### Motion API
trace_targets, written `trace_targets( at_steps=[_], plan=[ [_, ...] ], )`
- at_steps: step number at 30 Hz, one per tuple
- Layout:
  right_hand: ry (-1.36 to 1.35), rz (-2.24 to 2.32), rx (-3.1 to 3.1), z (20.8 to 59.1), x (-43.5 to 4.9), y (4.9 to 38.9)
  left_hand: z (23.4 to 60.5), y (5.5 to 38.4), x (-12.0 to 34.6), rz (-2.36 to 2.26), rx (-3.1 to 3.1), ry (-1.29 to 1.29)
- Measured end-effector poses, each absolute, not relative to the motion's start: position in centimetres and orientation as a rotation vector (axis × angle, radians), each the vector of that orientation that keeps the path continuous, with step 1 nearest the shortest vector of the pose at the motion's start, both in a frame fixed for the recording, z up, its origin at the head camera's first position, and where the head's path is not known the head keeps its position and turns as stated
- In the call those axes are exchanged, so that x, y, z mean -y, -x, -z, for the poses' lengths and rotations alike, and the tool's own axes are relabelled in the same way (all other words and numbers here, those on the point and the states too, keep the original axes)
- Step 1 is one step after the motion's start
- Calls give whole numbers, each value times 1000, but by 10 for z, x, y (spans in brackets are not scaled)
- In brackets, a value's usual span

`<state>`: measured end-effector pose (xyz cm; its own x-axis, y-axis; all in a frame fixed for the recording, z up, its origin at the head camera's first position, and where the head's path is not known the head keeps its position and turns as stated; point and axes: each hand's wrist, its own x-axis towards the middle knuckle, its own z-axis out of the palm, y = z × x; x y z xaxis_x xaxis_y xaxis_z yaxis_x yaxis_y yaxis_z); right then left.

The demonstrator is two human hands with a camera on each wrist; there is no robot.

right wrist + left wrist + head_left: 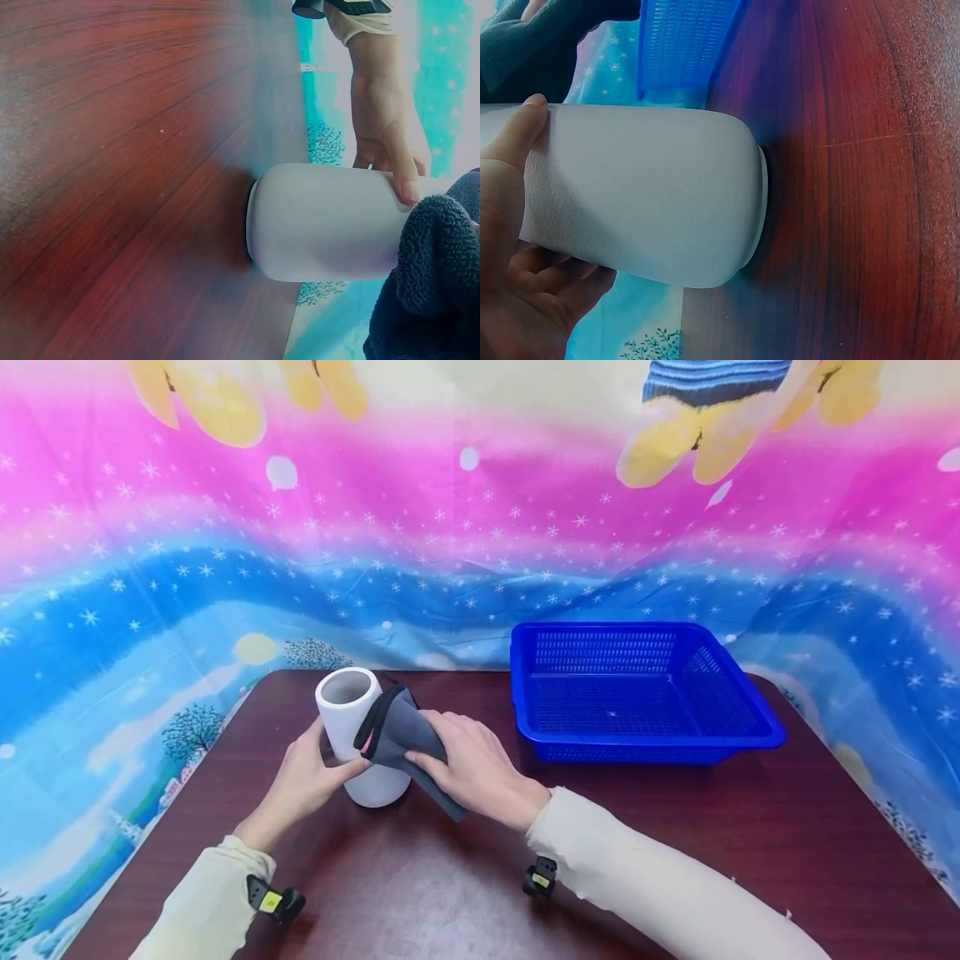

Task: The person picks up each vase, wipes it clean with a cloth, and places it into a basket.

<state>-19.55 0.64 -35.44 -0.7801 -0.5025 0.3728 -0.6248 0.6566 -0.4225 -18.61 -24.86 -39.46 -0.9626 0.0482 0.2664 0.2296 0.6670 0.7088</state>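
Note:
A white vase [377, 787] with a round open mouth stands near the table's middle left, its base at the tabletop. My left hand [306, 774] grips the vase from the left, thumb on its near side and fingers round the far side. In the left wrist view the thumb and curled fingers of that hand [536, 292] lie against the white wall. My right hand [480, 768] holds a folded dark grey cloth [411, 731] against the vase's upper right side. Soft, towel-like pile shows on the cloth [435, 262] in the right wrist view, where most of the right hand is hidden.
A blue perforated plastic basket [637, 752] sits at the back right of the dark red-brown wooden table [465, 893]. Behind and beside the table hangs a colourful printed curtain [450, 527]. A small black device [276, 900] is strapped at each wrist.

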Motion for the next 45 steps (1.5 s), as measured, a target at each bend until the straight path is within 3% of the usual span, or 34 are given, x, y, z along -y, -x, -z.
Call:
trace_targets(
  at_steps=[45],
  plan=[
    [-912, -620, 2698, 358, 13, 203, 397, 185, 249, 1173, 2658, 237]
  ],
)
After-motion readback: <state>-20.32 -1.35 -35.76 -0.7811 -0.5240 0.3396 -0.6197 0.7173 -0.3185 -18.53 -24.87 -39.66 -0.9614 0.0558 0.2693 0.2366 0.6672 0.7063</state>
